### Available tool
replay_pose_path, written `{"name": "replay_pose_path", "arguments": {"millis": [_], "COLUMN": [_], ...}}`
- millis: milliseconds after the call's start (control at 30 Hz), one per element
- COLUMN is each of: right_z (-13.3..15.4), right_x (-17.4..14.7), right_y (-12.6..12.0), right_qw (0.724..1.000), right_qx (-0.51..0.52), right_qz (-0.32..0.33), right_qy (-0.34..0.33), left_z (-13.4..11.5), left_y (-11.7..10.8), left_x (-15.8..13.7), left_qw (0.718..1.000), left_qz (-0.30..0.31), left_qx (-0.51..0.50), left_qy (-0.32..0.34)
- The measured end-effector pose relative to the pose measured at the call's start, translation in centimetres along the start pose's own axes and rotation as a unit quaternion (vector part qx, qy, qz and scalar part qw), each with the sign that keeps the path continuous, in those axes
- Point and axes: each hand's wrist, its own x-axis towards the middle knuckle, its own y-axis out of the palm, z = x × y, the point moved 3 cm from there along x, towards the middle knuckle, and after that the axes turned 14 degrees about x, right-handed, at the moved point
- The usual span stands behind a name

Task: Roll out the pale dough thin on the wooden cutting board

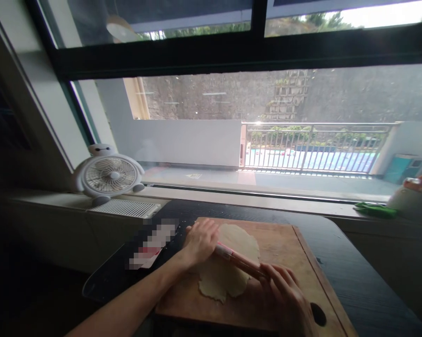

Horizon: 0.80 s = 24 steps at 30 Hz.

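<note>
A wooden rolling pin (244, 263) lies slantwise across a flat, pale sheet of dough (220, 281) with an uneven edge. My left hand (202, 238) is closed over the pin's far left end. Lower on the right, my right hand (284, 288) grips the near end, its fingers bent around the wood. A label with a red edge shows on the pin beside my left hand. Under the dough is a wooden cutting board (277, 238) with a dark oval hole near its lower right corner. Part of the dough is hidden beneath the pin and my left hand.
The board rests on a dark table (351, 267) with rounded corners. A blurred-out packet (155, 245) lies left of the board. On the windowsill stand a white fan (112, 175) at left, and a green cloth (375, 209) beside a pale jug (412, 199) at right.
</note>
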Motion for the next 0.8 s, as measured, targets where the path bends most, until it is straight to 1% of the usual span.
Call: {"name": "replay_pose_path", "arguments": {"millis": [67,100,167,233,300,333,400,433,533,600,667,733,800], "right_z": [0.0,0.0,0.0,-0.1,-0.2,-0.4,-0.9,-1.1,-1.7,-1.8,-1.7,-1.4,-1.0], "right_x": [-0.1,-0.1,0.0,0.1,0.2,0.2,0.1,0.0,-0.2,-0.2,-0.2,-0.2,-0.1], "right_y": [0.0,-0.1,-0.3,-0.4,-0.5,-0.5,-0.4,-0.4,-0.4,-0.6,-0.6,-0.4,-0.3], "right_qw": [1.0,1.0,0.999,0.999,0.999,0.999,0.999,0.999,0.998,0.998,0.998,0.999,1.0], "right_qx": [0.002,-0.001,-0.009,-0.008,-0.005,-0.007,-0.021,-0.029,-0.045,-0.049,-0.048,-0.036,-0.019], "right_qz": [0.013,0.017,0.026,0.037,0.034,0.026,0.007,0.003,-0.005,-0.004,0.007,0.018,0.018], "right_qy": [0.013,0.02,0.029,0.03,0.027,0.027,0.033,0.036,0.047,0.047,0.037,0.022,0.006], "left_z": [0.8,1.0,1.1,0.8,0.2,-0.2,-1.0,-1.5,-2.7,-3.3,-3.5,-3.2,-2.4], "left_y": [-0.1,-0.1,0.0,0.0,0.2,0.3,1.0,1.3,2.2,2.7,2.8,2.6,2.1], "left_x": [-3.1,-4.1,-4.7,-3.4,-0.5,1.3,4.9,6.6,10.2,11.4,11.5,10.7,8.9], "left_qw": [1.0,0.999,0.999,0.999,1.0,1.0,0.997,0.996,0.993,0.993,0.994,0.996,0.997], "left_qz": [-0.028,-0.035,-0.036,-0.033,-0.017,0.001,0.066,0.086,0.111,0.105,0.093,0.079,0.064], "left_qx": [-0.004,-0.005,-0.005,-0.006,-0.011,-0.014,-0.026,-0.03,-0.037,-0.04,-0.043,-0.044,-0.041], "left_qy": [0.007,0.01,0.012,0.01,0.009,0.01,0.003,-0.002,-0.028,-0.039,-0.037,-0.026,-0.015]}}
